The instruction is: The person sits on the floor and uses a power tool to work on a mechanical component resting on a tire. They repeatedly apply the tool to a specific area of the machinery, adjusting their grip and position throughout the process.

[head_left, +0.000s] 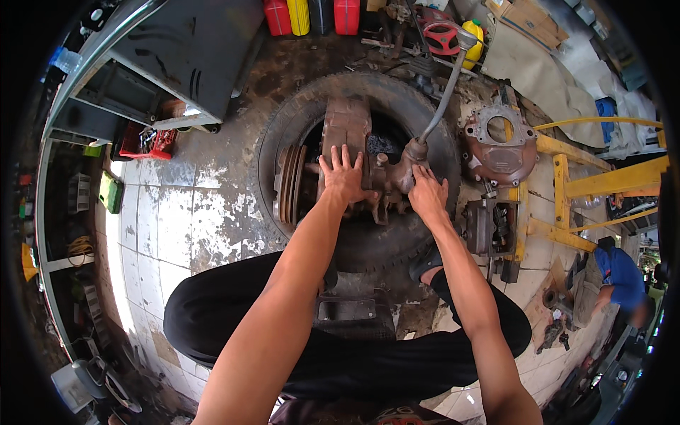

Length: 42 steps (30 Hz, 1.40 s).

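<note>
A greasy brown gearbox (pixel 347 124) rests on a large tyre (pixel 283 106) lying flat on the floor. My left hand (pixel 343 178) lies on its housing, fingers spread and palm down, gripping nothing. My right hand (pixel 428 195) is laid over the housing at the foot of the gear lever (pixel 448 92), its fingers extended and its thumb side partly hidden. The long lever tilts up toward the far right and ends in a pale knob. To the left of my left hand, a ribbed round drum (pixel 290 184) sits on the gearbox's side.
Right of the tyre are a bell housing (pixel 499 145), an open metal casing (pixel 491 227) and a yellow metal frame (pixel 609 183). Coloured jugs (pixel 299 18) stand at the back. A grey metal cabinet (pixel 177 60) and red tool tray (pixel 147 142) are left. Another person (pixel 622 275) is far right.
</note>
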{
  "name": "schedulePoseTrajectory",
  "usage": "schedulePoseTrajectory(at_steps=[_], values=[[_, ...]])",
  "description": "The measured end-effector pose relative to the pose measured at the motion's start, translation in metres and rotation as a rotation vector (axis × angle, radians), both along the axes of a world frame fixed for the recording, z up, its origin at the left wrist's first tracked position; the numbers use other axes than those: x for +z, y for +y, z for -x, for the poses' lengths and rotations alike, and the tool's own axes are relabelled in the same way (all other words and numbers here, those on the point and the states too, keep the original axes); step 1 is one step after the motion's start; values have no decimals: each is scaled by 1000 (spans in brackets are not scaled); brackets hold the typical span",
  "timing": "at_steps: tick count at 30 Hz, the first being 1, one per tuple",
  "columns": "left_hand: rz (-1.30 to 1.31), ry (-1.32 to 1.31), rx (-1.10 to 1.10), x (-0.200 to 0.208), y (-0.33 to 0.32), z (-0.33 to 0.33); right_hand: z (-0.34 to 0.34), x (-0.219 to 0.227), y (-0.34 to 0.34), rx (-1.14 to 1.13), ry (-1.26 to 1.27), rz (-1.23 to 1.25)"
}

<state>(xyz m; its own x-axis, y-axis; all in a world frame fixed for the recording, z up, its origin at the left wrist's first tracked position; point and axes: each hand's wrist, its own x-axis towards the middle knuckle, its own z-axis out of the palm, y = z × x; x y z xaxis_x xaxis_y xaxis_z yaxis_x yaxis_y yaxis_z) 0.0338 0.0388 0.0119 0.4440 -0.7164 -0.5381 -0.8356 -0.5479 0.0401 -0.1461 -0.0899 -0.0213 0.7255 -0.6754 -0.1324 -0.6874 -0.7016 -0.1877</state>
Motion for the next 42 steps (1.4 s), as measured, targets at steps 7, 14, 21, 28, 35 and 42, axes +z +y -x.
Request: schedulePoseTrajectory(at_steps=[7,14,21,28,35,42], values=[[3,21,-14,-1,-1,-1,-4,7,-4,16,12,-16],[4,6,-15,-5,3,-8,-11,9,12,-7,5,-45],[15,24,-27,-1,-2,-3,-13,-1,10,-60,10,-6],[31,16,-26,-2,-1,-6,-12,2,5,-2,15,31],[25,21,-33,-2,-2,-3,-16,11,2,-46,81,4],[14,18,-26,-2,-4,-6,-16,9,-2,-70,43,-15]])
